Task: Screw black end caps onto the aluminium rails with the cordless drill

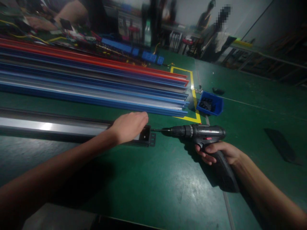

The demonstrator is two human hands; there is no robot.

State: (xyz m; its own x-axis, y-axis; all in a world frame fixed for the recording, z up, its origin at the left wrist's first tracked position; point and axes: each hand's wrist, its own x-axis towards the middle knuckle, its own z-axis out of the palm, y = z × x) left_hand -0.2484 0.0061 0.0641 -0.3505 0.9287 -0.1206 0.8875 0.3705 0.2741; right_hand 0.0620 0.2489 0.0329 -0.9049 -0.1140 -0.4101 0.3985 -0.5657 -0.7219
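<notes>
Tabletop point(148, 185) was green, with yellow tape point(192, 83) right of centre. Strips point(96, 94) at upper left were orangey-red and blue with pale streaks, bin point(217, 106) right of centre plain blue, drill point(206, 130) below it black with a reddish switch point(209, 138), long channel point(48, 125) at left silver edged in black

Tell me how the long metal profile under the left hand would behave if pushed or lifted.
The metal profile is probably stiff, showing no kink along its visible length. Pushed, it would likely slide rather than roll, its end looking squared-off. Lifted at one end, it may be unwieldy, since it runs past the picture's left edge.
</notes>
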